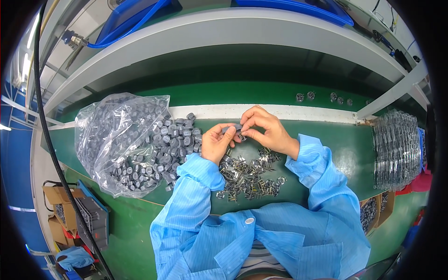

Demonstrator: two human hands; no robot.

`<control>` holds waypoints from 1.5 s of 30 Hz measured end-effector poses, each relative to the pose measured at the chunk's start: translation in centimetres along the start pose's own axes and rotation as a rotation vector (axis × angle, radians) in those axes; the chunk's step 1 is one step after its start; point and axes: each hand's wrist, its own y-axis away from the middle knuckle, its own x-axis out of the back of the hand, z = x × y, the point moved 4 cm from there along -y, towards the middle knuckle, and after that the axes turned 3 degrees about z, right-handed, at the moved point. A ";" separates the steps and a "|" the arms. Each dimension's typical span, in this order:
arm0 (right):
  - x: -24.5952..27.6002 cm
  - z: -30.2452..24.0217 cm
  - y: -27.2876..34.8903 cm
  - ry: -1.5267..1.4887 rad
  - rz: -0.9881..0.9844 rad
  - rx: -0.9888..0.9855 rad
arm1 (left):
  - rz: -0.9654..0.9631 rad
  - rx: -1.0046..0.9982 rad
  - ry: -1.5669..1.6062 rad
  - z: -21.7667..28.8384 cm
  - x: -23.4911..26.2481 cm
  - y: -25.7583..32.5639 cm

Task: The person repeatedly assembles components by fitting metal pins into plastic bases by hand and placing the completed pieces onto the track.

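Above the middle of the green bench my left hand (216,142) is closed, thumb and fingers pinching a grey round cap (238,126). My right hand (267,130) meets it from the other side, its fingertips pressed on the same cap. A small shiny metal part (242,137) shows just under the cap between the fingertips; whether the two are joined I cannot tell. Below my hands lies a loose pile of small metal parts with pins (249,175). Left of my left hand, many grey caps (175,140) spill from a clear plastic bag (109,140).
Stacked clear plastic trays (396,149) stand at the right end of the bench. Several small round parts (311,95) sit beyond the white strip (214,112). A grey shelf beam (224,30) crosses overhead with blue bins (298,6). A black cable (51,135) hangs at left.
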 end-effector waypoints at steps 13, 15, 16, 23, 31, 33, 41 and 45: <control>-1.3 -0.6 0.6 0.216 0.020 0.162 | -0.020 0.163 -0.147 1.7 -1.0 1.2; -1.4 -0.9 0.6 0.250 0.013 0.188 | -0.012 0.134 -0.196 1.4 -0.9 1.1; -1.4 -0.8 0.7 0.252 0.016 0.163 | -0.010 0.116 -0.228 1.4 -0.8 1.2; -1.8 -0.9 1.2 0.332 0.073 0.154 | -0.022 0.154 -0.131 1.2 -1.1 1.0; -1.8 3.1 2.0 -0.258 -0.052 -0.517 | 0.101 -0.538 -0.750 1.5 -1.8 1.7; -0.5 5.2 1.8 -0.272 -0.108 -0.680 | 0.153 -0.744 -0.952 1.5 -1.6 2.0; 10.1 9.6 2.7 1.137 0.474 -0.136 | 0.101 -0.194 0.173 0.9 2.3 -0.4; 5.6 6.1 0.1 0.612 0.172 -0.122 | 0.153 -0.208 0.036 0.1 3.3 -0.9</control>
